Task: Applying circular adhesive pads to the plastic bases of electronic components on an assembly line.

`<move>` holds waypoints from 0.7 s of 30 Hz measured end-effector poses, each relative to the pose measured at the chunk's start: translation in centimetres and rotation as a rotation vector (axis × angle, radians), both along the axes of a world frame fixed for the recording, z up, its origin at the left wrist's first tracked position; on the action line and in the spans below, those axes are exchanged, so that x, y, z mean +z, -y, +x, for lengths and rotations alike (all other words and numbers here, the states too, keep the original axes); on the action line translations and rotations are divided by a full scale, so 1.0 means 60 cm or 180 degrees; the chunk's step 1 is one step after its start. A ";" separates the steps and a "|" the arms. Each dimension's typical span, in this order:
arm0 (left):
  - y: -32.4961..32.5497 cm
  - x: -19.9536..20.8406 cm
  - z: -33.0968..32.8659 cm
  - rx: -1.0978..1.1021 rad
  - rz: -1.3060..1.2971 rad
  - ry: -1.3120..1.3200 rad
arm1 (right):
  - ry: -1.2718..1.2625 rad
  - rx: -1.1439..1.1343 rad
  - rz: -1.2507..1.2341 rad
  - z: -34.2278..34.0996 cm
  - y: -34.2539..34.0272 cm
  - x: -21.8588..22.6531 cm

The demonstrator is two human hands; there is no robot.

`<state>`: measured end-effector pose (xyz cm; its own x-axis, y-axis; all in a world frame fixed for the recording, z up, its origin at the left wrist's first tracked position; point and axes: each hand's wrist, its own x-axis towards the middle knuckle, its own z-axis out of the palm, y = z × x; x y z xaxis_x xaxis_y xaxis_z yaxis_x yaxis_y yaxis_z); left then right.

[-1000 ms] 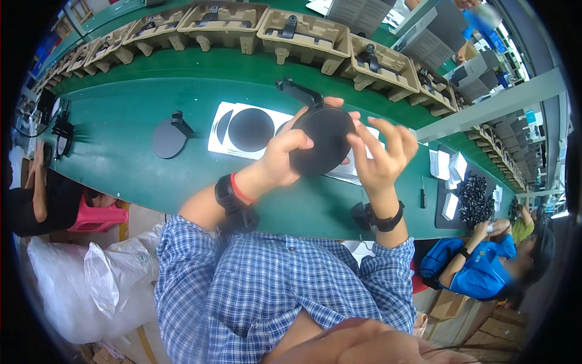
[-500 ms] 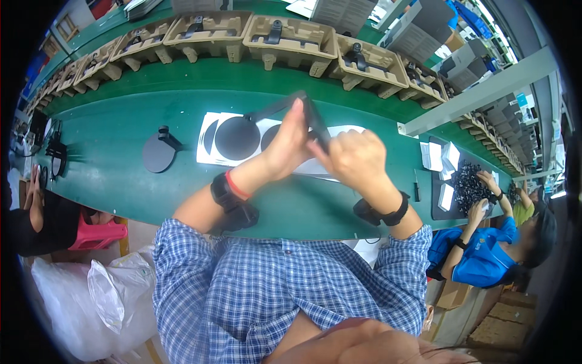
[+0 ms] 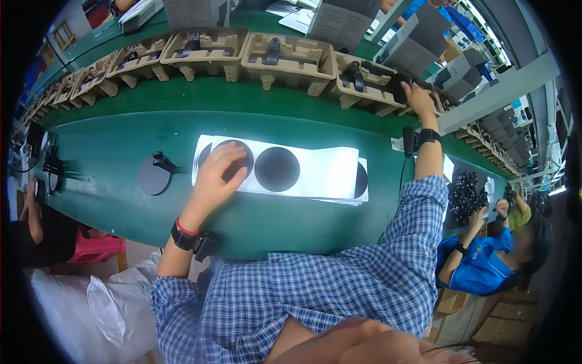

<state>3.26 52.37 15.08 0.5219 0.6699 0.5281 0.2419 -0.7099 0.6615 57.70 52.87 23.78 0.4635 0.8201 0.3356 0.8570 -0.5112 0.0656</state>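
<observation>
My left hand (image 3: 219, 176) rests over a white sheet (image 3: 327, 167) of black round pads, fingers curved and thumb apart, partly covering the leftmost full pad. A second black pad (image 3: 277, 169) lies uncovered beside it. My right hand (image 3: 419, 100) is stretched out to a moulded brown tray at the far right, thumb and fingers closed on a dark, rounded black part (image 3: 397, 88). Much of that part is hidden by the hand and tray. To the left on the green table lies a black disc with a short hinged bracket (image 3: 155, 175).
Brown moulded trays (image 3: 288, 70) holding black parts line the far side. Grey boxes (image 3: 342, 24) stand behind them. A metal post (image 3: 485, 100) slants in near my right arm. At right, a co-worker in blue (image 3: 482, 264) sits by a pile of small black parts (image 3: 467, 197).
Both hands held a black arm-like part over the sheet. My right hand has moved far right to a tray; my left has come down onto the sheet, leaving the pads more exposed.
</observation>
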 end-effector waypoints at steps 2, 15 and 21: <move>0.007 -0.004 -0.002 0.0088 0.0002 -0.0070 | -0.0239 -0.0072 -0.0664 0.006 -0.009 -0.014; 0.001 -0.020 -0.018 0.0110 0.0440 -0.1554 | 0.1459 0.0849 0.0186 -0.139 -0.008 -0.006; -0.012 -0.040 -0.008 0.0103 0.0394 -0.1568 | -0.1562 0.3513 -0.0625 -0.478 -0.017 -0.042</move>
